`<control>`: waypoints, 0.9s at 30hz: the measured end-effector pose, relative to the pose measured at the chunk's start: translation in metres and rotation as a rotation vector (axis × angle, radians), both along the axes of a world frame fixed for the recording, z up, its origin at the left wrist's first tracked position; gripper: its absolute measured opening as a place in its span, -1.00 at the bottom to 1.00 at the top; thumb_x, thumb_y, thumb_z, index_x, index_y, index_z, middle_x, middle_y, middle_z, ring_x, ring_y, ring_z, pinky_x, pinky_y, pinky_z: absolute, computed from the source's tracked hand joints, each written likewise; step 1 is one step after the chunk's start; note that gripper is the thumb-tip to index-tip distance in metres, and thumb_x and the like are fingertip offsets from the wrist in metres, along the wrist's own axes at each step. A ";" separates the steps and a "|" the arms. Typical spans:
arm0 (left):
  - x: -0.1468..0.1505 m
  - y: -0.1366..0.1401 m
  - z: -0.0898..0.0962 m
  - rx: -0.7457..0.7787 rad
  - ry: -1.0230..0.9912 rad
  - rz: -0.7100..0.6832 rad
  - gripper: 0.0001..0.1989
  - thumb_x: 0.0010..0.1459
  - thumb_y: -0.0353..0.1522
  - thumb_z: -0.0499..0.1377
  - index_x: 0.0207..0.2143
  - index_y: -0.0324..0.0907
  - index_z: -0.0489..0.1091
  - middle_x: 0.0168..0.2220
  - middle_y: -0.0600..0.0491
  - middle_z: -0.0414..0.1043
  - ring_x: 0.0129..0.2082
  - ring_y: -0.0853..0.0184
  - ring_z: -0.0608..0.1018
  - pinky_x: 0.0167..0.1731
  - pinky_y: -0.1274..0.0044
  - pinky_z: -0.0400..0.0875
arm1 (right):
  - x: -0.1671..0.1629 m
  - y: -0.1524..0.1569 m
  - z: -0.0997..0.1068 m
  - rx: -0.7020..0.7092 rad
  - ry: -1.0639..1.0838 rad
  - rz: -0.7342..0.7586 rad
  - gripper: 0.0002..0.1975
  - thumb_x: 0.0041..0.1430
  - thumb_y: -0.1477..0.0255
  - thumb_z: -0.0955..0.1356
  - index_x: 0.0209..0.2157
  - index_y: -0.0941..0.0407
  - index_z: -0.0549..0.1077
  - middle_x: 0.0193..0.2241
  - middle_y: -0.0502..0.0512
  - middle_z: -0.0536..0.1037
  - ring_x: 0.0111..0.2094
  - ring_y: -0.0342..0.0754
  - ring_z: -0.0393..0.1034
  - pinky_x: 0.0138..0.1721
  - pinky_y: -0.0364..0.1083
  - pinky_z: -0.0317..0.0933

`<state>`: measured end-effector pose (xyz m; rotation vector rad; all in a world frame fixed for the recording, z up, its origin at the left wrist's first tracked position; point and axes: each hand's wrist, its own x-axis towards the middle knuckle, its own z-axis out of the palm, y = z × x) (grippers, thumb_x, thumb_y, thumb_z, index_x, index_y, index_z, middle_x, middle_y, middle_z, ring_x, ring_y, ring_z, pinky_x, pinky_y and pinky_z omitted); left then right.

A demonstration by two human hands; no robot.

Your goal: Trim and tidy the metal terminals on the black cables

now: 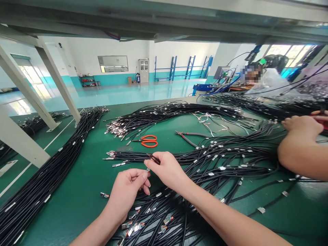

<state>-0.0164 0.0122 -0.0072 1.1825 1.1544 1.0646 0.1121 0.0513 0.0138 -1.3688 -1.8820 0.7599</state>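
Note:
My left hand (130, 184) pinches the end of a black cable between thumb and fingertips. A small shiny connector (148, 170) shows at that cable end. Close against it, my right hand (165, 169) is closed around dark tweezers (153, 158), part of which the fingers hide. Below my hands lies a heap of black cables (179, 212) with metal connectors and coloured wires at their ends. Just beyond my hands, a bundle of cables (128, 156) stretches sideways with its connector ends pointing left.
Orange-handled scissors (149, 141) and grey-handled pliers (189, 136) lie on the green table (84, 164). A cable bundle (159, 112) lies behind them, another bundle (66, 150) at left by metal posts. A co-worker's arm (302, 147) reaches in at right. A shelf (164, 20) hangs overhead.

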 end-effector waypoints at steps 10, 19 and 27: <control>-0.002 0.000 -0.005 -0.075 -0.207 0.010 -0.82 -0.02 -0.32 0.19 -0.50 -0.29 0.43 -0.58 0.07 0.35 -0.61 0.49 0.31 -0.55 0.61 0.15 | 0.001 0.003 -0.003 -0.002 0.022 0.019 -0.65 0.00 0.36 0.25 -0.73 0.12 0.03 -0.71 -0.14 0.00 -0.62 -0.23 -0.10 -0.60 -0.20 -0.15; 0.000 0.001 -0.009 0.006 -0.180 0.085 -0.80 -0.08 -0.37 0.24 -0.35 -0.28 0.44 -0.58 0.09 0.35 -0.56 0.47 0.32 -0.52 0.60 0.21 | 0.005 0.006 0.002 0.001 0.036 0.057 -0.65 0.02 0.34 0.24 -0.71 0.12 0.02 -0.69 -0.14 -0.04 -0.62 -0.23 -0.12 -0.60 -0.20 -0.16; -0.004 0.002 -0.007 -0.021 -0.188 0.082 -0.86 -0.03 -0.35 0.20 -0.48 -0.29 0.43 -0.59 0.11 0.30 -0.60 0.50 0.28 -0.56 0.62 0.16 | 0.012 0.007 0.010 -0.037 0.022 0.214 -0.70 0.11 0.37 0.20 -0.66 0.15 0.20 -0.72 -0.12 0.20 -0.65 -0.23 0.04 -0.59 -0.21 -0.05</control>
